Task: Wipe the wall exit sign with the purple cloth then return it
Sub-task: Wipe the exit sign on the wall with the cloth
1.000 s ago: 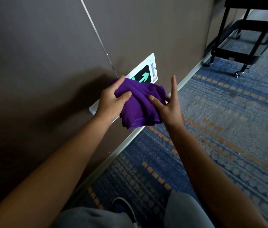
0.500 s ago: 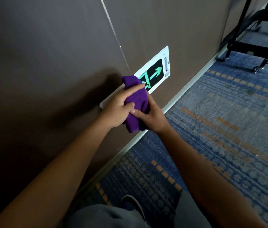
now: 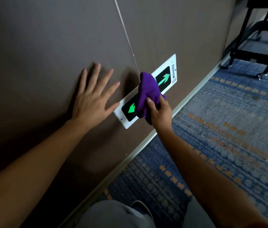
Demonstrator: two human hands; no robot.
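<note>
1. Right hand: grip closed on the bunched cloth, thumb across the front, the other fingers hidden behind the fabric.
2. Cloth pressed against the middle of the sign, covering its centre; one tail hanging below the lower frame edge.
3. Sign low on the wall, just above the skirting; green arrows showing at each end, left one beside the cloth, right one clear of it.
4. Left hand: grip wide, fingers spread, palm flat to the wall just left of the sign, thumb tip at the frame's corner. Holding nothing; probably a brace.
5. Step in hand, as judged: wiping the face, mid-panel.
6. To do it well: keep the pad flat, not a knot, for fuller contact; sweep along the long axis, end to end, covering both arrows and the white frame.
7. Press lightly; glossy face likely to smear under a dragged fold.
8. Tuck in the loose tail, lest it trail on the skirting or the carpet.
9. Keep the bracing palm off the panel to avoid fresh prints.
10. Black cart well apart, up right: possibly where the cloth goes back, though not certain.
</note>
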